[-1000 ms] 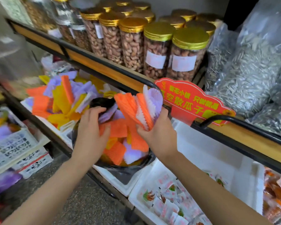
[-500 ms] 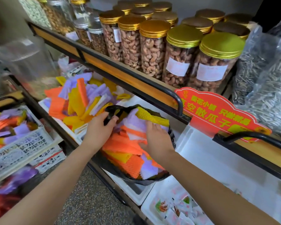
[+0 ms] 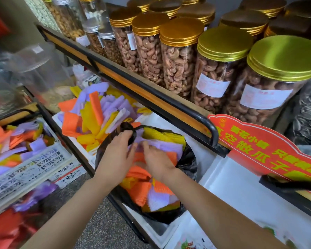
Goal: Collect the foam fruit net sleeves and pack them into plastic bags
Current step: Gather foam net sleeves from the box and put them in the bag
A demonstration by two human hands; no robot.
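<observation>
— Where are the fingers?

— The fingers (image 3: 128, 136) of the left hand (image 3: 118, 159) curl round the handle (image 3: 127, 127) of the black bag (image 3: 188, 159) and grip it at the far side of the opening. The right hand (image 3: 158, 163) is just beside the left. Its fingers bend down onto a purple sleeve (image 3: 169, 150) at the top of the bag. Blur hides whether they grip it or only press it.

— And the rest of the sleeves?

— The packed sleeves (image 3: 142, 193) lie right under both hands and fill the bag to its rim. They are flat, ribbed foam pieces in orange, purple and yellow, lying crisscross.

— What is around the bag?

— Just behind it, a loose pile of sleeves (image 3: 95, 112) in the same three colours lies in a white box (image 3: 57, 117). Further left, a white crate (image 3: 36, 164) holds more of them. Above runs a wooden shelf (image 3: 151, 97) with a black rail. It carries jars of cashews (image 3: 178, 65) with gold lids, and a red sign (image 3: 258, 148) hangs off its front edge on the right.
</observation>
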